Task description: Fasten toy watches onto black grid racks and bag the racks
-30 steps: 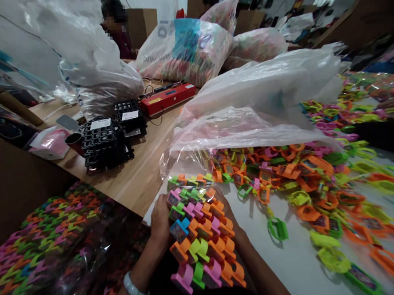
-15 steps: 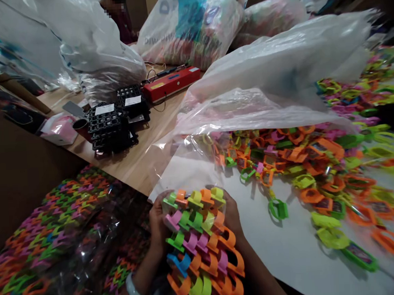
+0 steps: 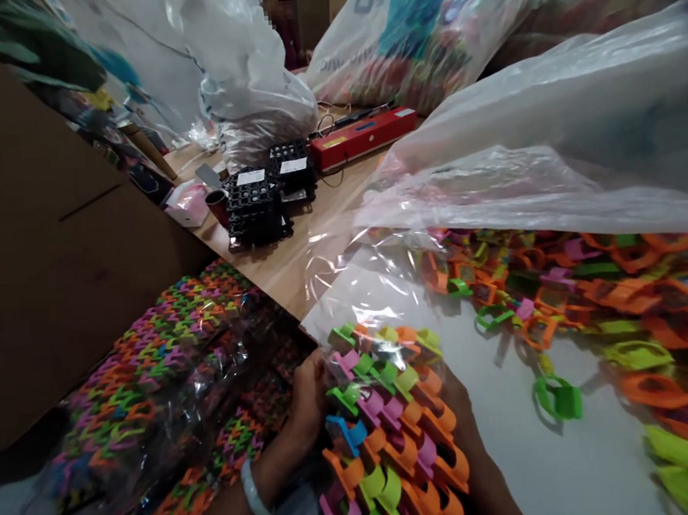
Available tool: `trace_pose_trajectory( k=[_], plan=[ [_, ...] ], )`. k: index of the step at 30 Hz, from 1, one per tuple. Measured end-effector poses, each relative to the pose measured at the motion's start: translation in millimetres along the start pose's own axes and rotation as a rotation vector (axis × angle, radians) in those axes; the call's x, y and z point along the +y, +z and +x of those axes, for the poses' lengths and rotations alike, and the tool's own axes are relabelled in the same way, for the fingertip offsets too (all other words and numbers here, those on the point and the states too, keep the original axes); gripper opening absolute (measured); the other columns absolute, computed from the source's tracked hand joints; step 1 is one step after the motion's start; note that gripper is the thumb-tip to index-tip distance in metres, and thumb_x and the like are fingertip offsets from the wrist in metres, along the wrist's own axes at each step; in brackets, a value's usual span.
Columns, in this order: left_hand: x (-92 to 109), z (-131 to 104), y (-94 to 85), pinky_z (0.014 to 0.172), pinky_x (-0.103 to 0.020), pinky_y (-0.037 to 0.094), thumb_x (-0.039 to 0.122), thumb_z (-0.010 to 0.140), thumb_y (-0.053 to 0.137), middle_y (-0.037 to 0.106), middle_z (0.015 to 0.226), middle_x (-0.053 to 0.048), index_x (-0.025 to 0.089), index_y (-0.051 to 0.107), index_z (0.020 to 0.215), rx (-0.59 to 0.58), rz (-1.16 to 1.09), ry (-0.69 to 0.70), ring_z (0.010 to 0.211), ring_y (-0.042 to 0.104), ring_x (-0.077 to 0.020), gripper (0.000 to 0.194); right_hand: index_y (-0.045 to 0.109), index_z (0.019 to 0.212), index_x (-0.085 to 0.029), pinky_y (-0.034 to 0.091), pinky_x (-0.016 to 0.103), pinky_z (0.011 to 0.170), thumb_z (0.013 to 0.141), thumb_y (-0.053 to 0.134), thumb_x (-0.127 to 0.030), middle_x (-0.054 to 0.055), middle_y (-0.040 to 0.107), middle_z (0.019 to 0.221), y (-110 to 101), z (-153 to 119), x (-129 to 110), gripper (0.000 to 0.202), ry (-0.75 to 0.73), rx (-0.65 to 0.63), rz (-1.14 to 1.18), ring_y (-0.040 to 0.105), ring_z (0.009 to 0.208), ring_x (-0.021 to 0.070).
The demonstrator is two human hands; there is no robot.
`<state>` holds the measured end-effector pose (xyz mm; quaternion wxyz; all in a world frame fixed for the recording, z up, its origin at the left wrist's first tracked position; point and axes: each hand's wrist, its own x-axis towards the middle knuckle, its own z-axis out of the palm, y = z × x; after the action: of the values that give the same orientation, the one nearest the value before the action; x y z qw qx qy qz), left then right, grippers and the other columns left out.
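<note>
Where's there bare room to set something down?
White tabletop lies bare between the right hand and nearest green piece; a narrower wooden strip shows between the black trays and clear bag. Crowded: right, the coloured pile; left, bagged pieces.

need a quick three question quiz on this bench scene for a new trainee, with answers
1. True or false: a pale bangle is worn on the person's left arm.
2. Which colour is the long device lying on the wooden table? A blue, B red, C green
3. What do the left hand and right hand hold between them?

Key: 1 true; 2 B; 3 a clear plastic bag with multicoloured plastic pieces in it.
</note>
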<state>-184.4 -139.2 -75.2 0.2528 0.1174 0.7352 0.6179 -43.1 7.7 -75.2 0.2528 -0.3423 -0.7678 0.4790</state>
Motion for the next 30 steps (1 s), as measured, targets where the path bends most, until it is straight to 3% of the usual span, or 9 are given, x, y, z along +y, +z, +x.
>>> trace_pose_trajectory(
  k=[3, 6, 9, 12, 15, 18, 21, 30],
  plan=[
    [-8, -12, -16.5, 0.083, -0.036, 0.056, 0.042, 0.081, 0.064, 0.075, 0.083, -0.003, 0.02, 0.073, 0.084, -0.133, 0.112, 0.016, 0.082, 0.067, -0.0227, 0.024, 0.061, 0.071, -0.023, 0.052, 0.029, 0.058, 0.085, 0.056, -0.033, 0.002, 0.065, 0.074, -14, -15, -4, 0.017, -0.012, -0.011, -0.094, 0.06, 0.068, 0.0194],
    [-10, -11, -26.2, 0.087, -0.035, 0.056, 0.037, 0.088, 0.056, 0.074, 0.096, -0.005, 0.021, 0.072, 0.095, -0.251, 0.335, 0.256, 0.09, 0.068, -0.0219, 0.023, 0.062, 0.084, -0.023, 0.052, 0.029, 0.06, 0.089, 0.054, -0.03, 0.003, 0.064, 0.08, -14, -17, -4, 0.012, -0.075, 0.173, -0.183, 0.059, 0.07, 0.0181],
    [-4, -5, -28.5, 0.077, -0.029, 0.057, 0.032, 0.094, 0.05, 0.073, 0.093, -0.005, 0.021, 0.067, 0.099, -0.102, 0.5, 0.474, 0.084, 0.07, -0.0181, 0.02, 0.064, 0.099, -0.023, 0.053, 0.028, 0.06, 0.092, 0.055, -0.028, 0.003, 0.067, 0.084, -8, -10, -2, 0.012, -0.168, 0.349, -0.255, 0.062, 0.068, 0.0168],
    [4, -3, -29.8, 0.066, -0.023, 0.057, 0.031, 0.097, 0.051, 0.072, 0.086, -0.002, 0.021, 0.062, 0.1, 0.065, 0.593, 0.618, 0.072, 0.071, -0.0144, 0.016, 0.066, 0.101, -0.024, 0.057, 0.029, 0.064, 0.093, 0.058, -0.026, 0.004, 0.072, 0.086, -8, -9, -1, 0.011, -0.268, 0.449, -0.316, 0.067, 0.068, 0.0175],
    [11, -8, -33.4, 0.065, -0.021, 0.057, 0.028, 0.098, 0.05, 0.072, 0.084, -0.002, 0.021, 0.06, 0.101, 0.072, 0.645, 0.784, 0.07, 0.071, -0.0135, 0.013, 0.067, 0.102, -0.025, 0.059, 0.03, 0.062, 0.094, 0.056, -0.024, 0.004, 0.075, 0.085, -19, -18, -2, 0.014, -0.346, 0.341, -0.373, 0.071, 0.069, 0.0194],
    [16, -17, -38.7, 0.069, -0.023, 0.058, 0.021, 0.098, 0.047, 0.073, 0.086, -0.004, 0.021, 0.059, 0.1, -0.057, 0.661, 0.89, 0.075, 0.071, -0.0139, 0.012, 0.067, 0.109, -0.025, 0.06, 0.031, 0.064, 0.093, 0.055, -0.019, 0.007, 0.076, 0.091, -34, -29, -2, 0.02, -0.51, 0.188, -0.4, 0.073, 0.077, 0.0215],
    [19, -28, -45.7, 0.071, -0.024, 0.058, 0.016, 0.096, 0.049, 0.072, 0.088, -0.006, 0.021, 0.059, 0.096, -0.129, 0.688, 0.953, 0.079, 0.07, -0.015, 0.01, 0.066, 0.117, -0.024, 0.061, 0.031, 0.065, 0.089, 0.06, -0.014, 0.01, 0.074, 0.096, -48, -38, -2, 0.03, -0.645, 0.172, -0.425, 0.072, 0.081, 0.0219],
    [20, -46, -71.3, 0.074, -0.027, 0.062, 0.014, 0.092, 0.052, 0.072, 0.083, -0.009, 0.017, 0.062, 0.096, -0.238, 0.784, 1.091, 0.082, 0.071, -0.0183, 0.011, 0.068, 0.105, -0.019, 0.056, 0.029, 0.056, 0.088, 0.059, -0.012, 0.01, 0.072, 0.079, -70, -72, -13, 0.02, -0.771, -0.039, -0.518, 0.067, 0.07, 0.0197]
  ],
)
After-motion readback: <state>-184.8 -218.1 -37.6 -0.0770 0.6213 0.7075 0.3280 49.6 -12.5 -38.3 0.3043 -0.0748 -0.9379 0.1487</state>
